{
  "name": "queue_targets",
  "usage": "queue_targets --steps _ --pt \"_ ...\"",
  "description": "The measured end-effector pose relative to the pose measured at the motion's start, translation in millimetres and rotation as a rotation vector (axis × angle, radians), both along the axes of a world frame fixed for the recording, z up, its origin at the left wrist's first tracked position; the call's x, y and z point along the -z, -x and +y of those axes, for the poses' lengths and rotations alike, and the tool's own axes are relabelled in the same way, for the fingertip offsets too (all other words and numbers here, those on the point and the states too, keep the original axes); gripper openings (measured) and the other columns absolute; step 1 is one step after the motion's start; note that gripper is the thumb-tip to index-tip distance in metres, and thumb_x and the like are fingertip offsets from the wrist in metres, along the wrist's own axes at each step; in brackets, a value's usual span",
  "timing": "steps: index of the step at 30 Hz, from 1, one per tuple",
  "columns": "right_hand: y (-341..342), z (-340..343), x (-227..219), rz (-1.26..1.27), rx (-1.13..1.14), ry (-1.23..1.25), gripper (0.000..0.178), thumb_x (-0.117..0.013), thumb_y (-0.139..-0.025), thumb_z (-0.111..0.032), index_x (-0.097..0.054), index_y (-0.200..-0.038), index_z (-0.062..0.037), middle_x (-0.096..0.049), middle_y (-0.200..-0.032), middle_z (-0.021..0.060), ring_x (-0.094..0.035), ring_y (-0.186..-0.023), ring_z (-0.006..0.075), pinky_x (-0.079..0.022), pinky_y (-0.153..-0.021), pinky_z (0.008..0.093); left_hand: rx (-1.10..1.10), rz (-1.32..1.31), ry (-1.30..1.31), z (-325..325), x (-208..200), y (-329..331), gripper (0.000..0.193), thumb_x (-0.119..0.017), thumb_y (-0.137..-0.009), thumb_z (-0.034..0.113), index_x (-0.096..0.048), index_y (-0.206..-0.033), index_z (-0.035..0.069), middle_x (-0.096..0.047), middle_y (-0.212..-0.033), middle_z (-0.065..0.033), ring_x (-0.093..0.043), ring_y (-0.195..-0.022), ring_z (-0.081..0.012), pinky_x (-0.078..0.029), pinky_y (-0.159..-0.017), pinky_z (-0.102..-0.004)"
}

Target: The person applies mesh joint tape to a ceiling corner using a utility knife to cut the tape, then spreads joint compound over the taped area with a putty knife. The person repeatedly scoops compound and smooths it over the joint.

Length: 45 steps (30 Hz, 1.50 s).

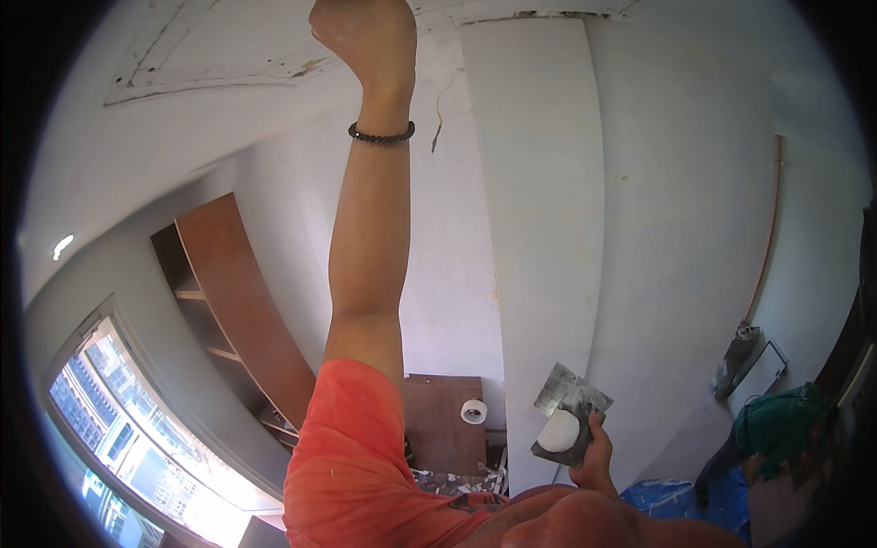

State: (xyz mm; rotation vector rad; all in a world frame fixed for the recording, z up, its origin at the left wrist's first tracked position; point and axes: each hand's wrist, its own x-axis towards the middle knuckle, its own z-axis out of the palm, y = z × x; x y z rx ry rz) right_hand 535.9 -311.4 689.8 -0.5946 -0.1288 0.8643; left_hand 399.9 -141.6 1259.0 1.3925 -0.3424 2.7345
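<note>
My left arm, with an orange sleeve and a dark beaded bracelet, reaches straight up toward the white ceiling. At the top edge of the picture my left hand is curled closed; the edge cuts it off, and whatever it grips is hidden. Lower right, my right hand grips a flat metal plastering trowel with a lump of white putty on it. A grey metal blade shows just beyond the putty, against the pale wall panel.
A brown wooden cabinet stands at the left beside a bright window. A roll of tape is by a brown board low in the middle. A person in green bends over at the lower right near blue sheeting. A wire hangs from the wall.
</note>
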Motion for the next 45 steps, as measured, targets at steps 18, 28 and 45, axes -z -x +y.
queue_targets --steps 18,28,45 --pt "-4.7 0.4 3.7 0.029 0.017 0.009 0.041 -0.059 -0.103 -0.037 -0.059 -0.128 -0.0043 -0.069 -0.120 0.0098 -0.070 -0.108 0.0267 -0.056 -0.096 0.0441 -0.346 -0.074 -0.281 17.6 -1.3 -20.8 0.017 -0.076 -0.085 0.001 -0.064 -0.098 0.001 -0.069 -0.088 -0.0123 -0.069 -0.078 -0.0243 -0.054 -0.071 -0.0346" --pt "-3.0 1.9 3.1 0.047 0.022 -0.016 0.042 -0.058 -0.104 -0.037 -0.058 -0.131 -0.0043 -0.068 -0.122 0.0108 -0.069 -0.111 0.0267 -0.055 -0.098 0.0438 -0.653 -0.105 -0.492 66.2 -12.2 -35.1 0.020 -0.078 -0.084 0.004 -0.066 -0.099 0.008 -0.061 -0.106 -0.0138 -0.059 -0.099 -0.0332 -0.048 -0.083 -0.0463" --pt "-4.4 6.8 10.8 0.068 0.023 -0.028 0.040 -0.054 -0.106 -0.037 -0.060 -0.129 -0.0055 -0.070 -0.121 0.0120 -0.069 -0.110 0.0284 -0.054 -0.100 0.0449 -1.136 -0.278 -0.381 103.4 -14.8 -33.4 0.028 -0.082 -0.084 0.027 -0.063 -0.098 0.011 -0.055 -0.100 -0.0110 -0.051 -0.090 -0.0284 -0.038 -0.081 -0.0467"
